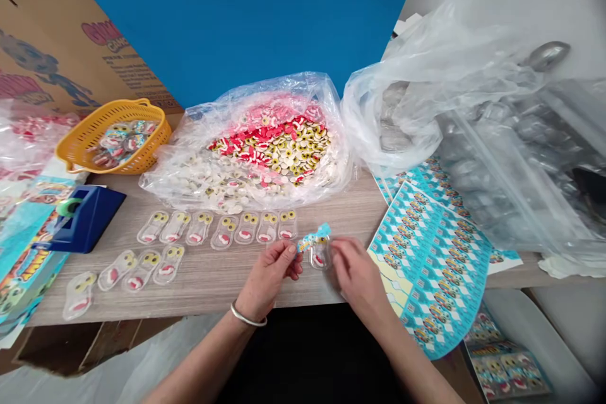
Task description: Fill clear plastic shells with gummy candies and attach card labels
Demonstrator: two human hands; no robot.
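My left hand (274, 265), a bracelet at its wrist, pinches one end of a blue printed sticker label (311, 240). The label lies across a small clear plastic case (319, 259) with yellow eye shapes and a red-and-white piece inside. On the case's right side, the curled fingers of my right hand (354, 270) grip its edge. To the left, similar filled clear cases (222, 231) stand in a back row, and several more (136, 270) lie in front. Close by on the right is a sheet of blue labels (440, 259), partly peeled to yellow backing.
Behind the cases lies an open plastic bag of candy pieces (284, 148). A yellow basket (113, 139) holds labelled cases; a blue tape dispenser (88, 221) stands before it. Clear bags of empty plastic shells (516, 164) fill the right. The table's front edge is near my body.
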